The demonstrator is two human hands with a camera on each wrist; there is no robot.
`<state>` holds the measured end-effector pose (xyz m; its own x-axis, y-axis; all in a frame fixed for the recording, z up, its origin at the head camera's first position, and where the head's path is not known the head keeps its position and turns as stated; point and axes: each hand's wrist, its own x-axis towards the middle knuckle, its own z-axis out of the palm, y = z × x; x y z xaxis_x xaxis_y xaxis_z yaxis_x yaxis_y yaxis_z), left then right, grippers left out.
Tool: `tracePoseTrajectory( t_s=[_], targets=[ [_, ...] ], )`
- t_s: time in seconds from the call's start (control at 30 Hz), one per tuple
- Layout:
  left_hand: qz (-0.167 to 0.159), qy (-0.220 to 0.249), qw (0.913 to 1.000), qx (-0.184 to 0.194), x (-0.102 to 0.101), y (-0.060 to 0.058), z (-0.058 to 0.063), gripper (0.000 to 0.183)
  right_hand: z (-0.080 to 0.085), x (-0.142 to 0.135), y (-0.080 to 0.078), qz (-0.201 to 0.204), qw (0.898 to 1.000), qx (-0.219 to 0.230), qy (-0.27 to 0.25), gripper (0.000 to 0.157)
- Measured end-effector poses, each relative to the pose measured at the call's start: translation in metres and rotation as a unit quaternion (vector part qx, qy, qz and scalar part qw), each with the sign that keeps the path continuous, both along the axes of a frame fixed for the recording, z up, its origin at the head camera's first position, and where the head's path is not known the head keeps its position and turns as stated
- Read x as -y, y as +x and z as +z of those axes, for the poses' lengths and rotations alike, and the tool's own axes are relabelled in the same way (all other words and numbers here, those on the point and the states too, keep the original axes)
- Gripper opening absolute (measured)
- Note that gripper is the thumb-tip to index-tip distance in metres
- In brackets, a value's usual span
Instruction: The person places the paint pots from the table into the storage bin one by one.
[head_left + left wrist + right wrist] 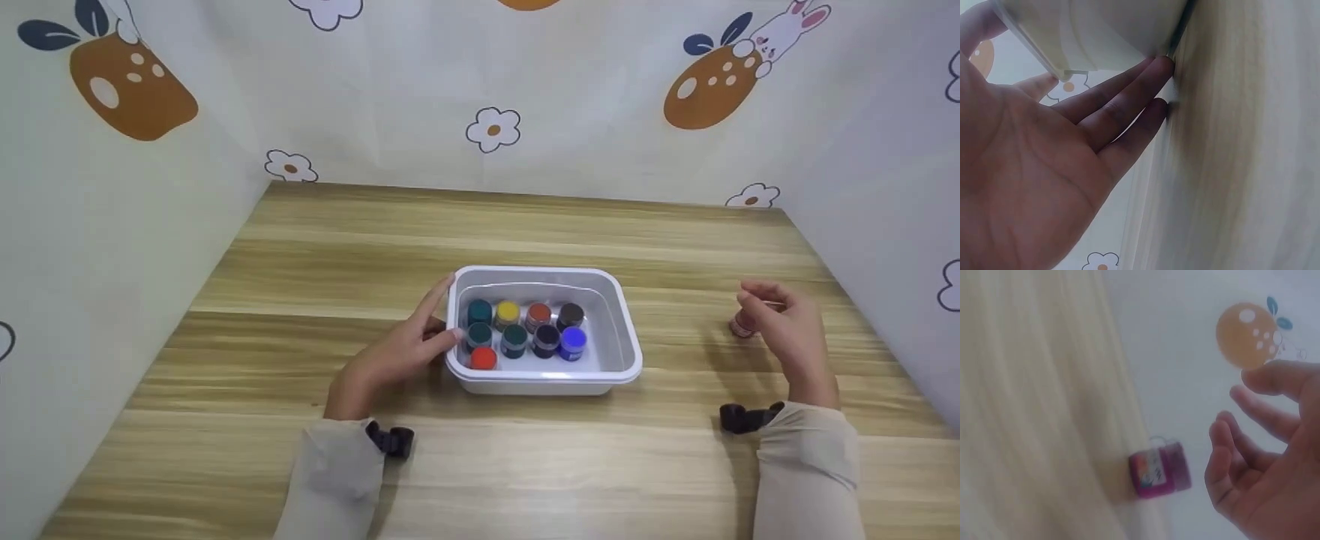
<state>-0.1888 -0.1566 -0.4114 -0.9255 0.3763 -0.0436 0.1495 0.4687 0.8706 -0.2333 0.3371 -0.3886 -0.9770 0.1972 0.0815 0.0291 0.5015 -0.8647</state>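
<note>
A white plastic tub (pixel 544 376) stands at the middle of the table, with several small paint jars inside. My left hand (pixel 397 349) holds the tub's left side, thumb over the rim and fingers along the outer wall. In the left wrist view, the fingertips reach the base of the tub (pixel 1106 34) near the tabletop. Off to the right, my right hand (pixel 793 334) is beside a lone paint jar (pixel 741 326), partly covering it from above. The right wrist view shows this magenta, labelled jar (pixel 1157 472) upright on the table, apart from the loosely bent fingers.
Inside the tub, the jars include a yellow one (pixel 508 313), a bright red one (pixel 484 358) and a blue one (pixel 573 341), plus dark green and black ones. A patterned cloth backdrop (pixel 420 97) rises behind the wooden table (pixel 360 247) and along both sides.
</note>
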Motion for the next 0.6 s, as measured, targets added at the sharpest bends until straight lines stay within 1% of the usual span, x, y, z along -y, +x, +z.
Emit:
tracePoseTrajectory(
  t_s=[0.07, 0.17, 0.3, 0.4, 0.6],
  targets=[
    [0.000, 0.000, 1.0000, -0.003, 0.000, 0.000, 0.000, 0.077, -0.004, -0.005, -0.001, -0.012, 1.000, 0.007, 0.005, 0.011],
    [0.003, 0.001, 1.0000, 0.002, 0.000, 0.000, 0.000, 0.078, -0.007, -0.011, -0.001, -0.026, 0.999, 0.022, 0.025, 0.023],
    [0.007, 0.004, 0.9999, 0.011, -0.001, 0.001, 0.002, 0.079, -0.009, -0.016, 0.001, -0.034, 0.997, 0.052, 0.052, 0.049],
    [0.008, 0.006, 0.9998, 0.016, -0.001, 0.001, 0.002, 0.079, -0.012, -0.019, 0.000, -0.023, 0.995, 0.069, 0.075, 0.063],
    [0.006, 0.004, 0.9999, 0.013, -0.001, 0.000, 0.001, 0.079, -0.019, -0.023, 0.000, 0.018, 0.991, 0.074, 0.113, 0.066]
  ],
)
